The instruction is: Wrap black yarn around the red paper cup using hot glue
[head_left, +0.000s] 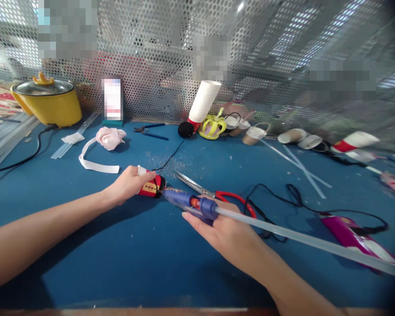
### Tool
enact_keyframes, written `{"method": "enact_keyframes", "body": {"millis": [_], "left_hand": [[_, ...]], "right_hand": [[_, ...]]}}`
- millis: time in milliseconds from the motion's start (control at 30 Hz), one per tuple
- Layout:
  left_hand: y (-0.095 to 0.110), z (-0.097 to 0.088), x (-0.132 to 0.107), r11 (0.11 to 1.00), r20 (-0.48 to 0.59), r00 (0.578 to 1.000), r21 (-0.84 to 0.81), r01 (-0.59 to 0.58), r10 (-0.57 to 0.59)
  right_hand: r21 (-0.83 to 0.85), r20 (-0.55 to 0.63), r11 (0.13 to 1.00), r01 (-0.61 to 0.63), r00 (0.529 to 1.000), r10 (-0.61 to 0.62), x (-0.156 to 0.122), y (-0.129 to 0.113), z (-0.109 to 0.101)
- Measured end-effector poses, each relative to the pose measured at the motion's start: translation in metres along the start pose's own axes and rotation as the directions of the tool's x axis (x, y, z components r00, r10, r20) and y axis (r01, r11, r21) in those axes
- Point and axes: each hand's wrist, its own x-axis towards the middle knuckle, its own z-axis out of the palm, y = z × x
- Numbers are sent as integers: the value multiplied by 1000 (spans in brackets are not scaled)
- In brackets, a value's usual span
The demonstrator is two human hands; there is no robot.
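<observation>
Blue tabletop [125, 254]. Left hand [131, 183] grips a small red-and-white paper cup [146, 188] lying on its side, black round its far end. Right hand [227, 224] around a blue plastic glue gun [179, 199], nozzle at that black end; contact unclear. Long translucent glue stick [292, 235] juts from its rear. Red-handled steel scissors [192, 182] beyond, blades apart. Black yarn ball [185, 130] farther back, strand running toward the cup. Yellow lidded pot [62, 105], far left.
</observation>
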Motion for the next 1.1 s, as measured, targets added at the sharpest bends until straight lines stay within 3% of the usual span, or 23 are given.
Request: {"method": "enact_keyframes", "body": {"millis": [167,433,633,833,1100], "left_hand": [[3,-1,-2,994,5,998,92,55,-55],[-1,0,-2,997,13,1000,81,-8,7],[-3,1,-6,992,17,997,101,-72,71],[-8,1,-5,981,46,986,101,-166,162],[-10,1,-6,977,77,981,104,-185,178]], "right_hand": [[-97,7,995,3,1000,-3,-1,1,2],[-119,39,992,-36,998,41,0,-2,-1],[-96,-22,995,37,999,-39,1,16,3],[-56,-41,995,-82,996,80,3,10,4],[-35,-30,992,-121,992,120,9,13,5]]}}
